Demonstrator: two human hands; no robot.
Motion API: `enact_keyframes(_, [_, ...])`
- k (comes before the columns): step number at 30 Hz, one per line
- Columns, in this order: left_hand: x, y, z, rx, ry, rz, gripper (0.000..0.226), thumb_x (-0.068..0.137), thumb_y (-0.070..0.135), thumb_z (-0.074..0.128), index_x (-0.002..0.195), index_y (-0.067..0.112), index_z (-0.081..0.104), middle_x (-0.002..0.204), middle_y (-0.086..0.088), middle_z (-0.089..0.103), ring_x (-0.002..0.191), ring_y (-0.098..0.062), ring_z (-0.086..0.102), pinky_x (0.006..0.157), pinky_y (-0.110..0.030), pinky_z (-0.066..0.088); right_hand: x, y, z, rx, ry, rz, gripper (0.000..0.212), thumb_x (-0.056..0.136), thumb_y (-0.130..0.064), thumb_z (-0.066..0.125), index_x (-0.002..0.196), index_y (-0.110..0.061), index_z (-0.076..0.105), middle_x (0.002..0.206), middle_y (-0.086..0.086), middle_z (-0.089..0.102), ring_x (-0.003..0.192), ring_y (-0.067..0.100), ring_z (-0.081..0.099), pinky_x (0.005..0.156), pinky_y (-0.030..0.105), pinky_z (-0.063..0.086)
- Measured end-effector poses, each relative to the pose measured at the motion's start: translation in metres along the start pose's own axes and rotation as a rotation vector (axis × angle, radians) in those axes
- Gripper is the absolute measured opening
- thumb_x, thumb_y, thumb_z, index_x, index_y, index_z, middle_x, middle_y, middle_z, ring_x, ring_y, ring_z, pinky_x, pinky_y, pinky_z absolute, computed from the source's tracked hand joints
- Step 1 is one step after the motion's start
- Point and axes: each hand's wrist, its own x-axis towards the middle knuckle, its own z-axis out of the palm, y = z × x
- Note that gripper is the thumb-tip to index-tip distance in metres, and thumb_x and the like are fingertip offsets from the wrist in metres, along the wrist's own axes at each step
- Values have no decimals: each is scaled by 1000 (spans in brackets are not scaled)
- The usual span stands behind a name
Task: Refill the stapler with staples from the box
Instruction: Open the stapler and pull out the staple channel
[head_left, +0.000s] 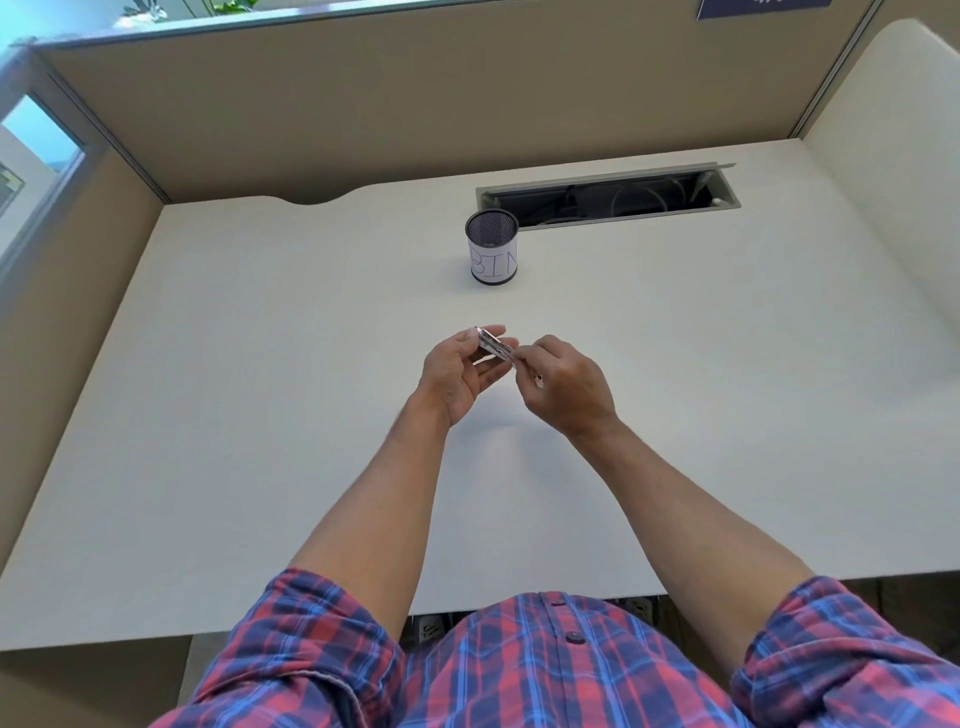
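A small silvery object, which looks like a small stapler, is held above the middle of the white desk. My left hand grips its left end between thumb and fingers. My right hand pinches its right end with thumb and fingertips. Too little of it shows to tell whether it is open or holds staples. No staple box is in view.
A mesh cup with a paper label reading "BIN" stands behind my hands. Behind it lies an open cable slot in the white desk. Beige partition walls enclose the desk at the back and on both sides.
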Motion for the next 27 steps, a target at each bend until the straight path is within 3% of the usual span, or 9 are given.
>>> enact_keyframes(6, [0, -2, -1, -54, 36, -41, 38, 110, 18, 36, 110, -1, 70, 99, -17, 78, 87, -29, 77, 76, -33, 62, 8, 0, -1, -19, -16, -97, 14, 85, -6, 71, 97, -9, 76, 76, 5, 62, 64, 26, 59, 47, 31, 47])
enact_keyframes(11, [-2, -1, -2, -79, 49, -58, 35, 110, 16, 38, 108, -4, 67, 93, -18, 78, 83, -31, 77, 73, -33, 63, 8, -1, 0, 50, -49, 20, 9, 88, -12, 70, 96, -12, 74, 84, 1, 70, 72, 24, 64, 57, 29, 49])
enact_keyframes(17, [-2, -2, -4, -123, 65, -55, 27, 109, 10, 38, 112, -3, 62, 108, -29, 72, 91, -36, 76, 79, -37, 64, 7, 2, 4, 130, -160, 209, 15, 100, -32, 61, 105, -23, 72, 82, -7, 73, 69, 22, 64, 62, 35, 53])
enact_keyframes(20, [-2, 0, -6, -58, 74, -53, 21, 108, 8, 42, 114, 0, 60, 105, -25, 75, 89, -35, 77, 78, -36, 64, 5, 5, 4, 125, -191, 217, 16, 101, -34, 59, 102, -23, 72, 92, -8, 75, 73, 21, 65, 64, 34, 53])
enact_keyframes(27, [-3, 2, -16, 223, 141, 62, 11, 97, 1, 62, 105, 6, 68, 101, -15, 72, 88, -29, 75, 77, -33, 62, 4, 12, 3, 76, -249, 220, 17, 102, -30, 56, 98, -22, 71, 80, -4, 68, 71, 23, 58, 62, 36, 51])
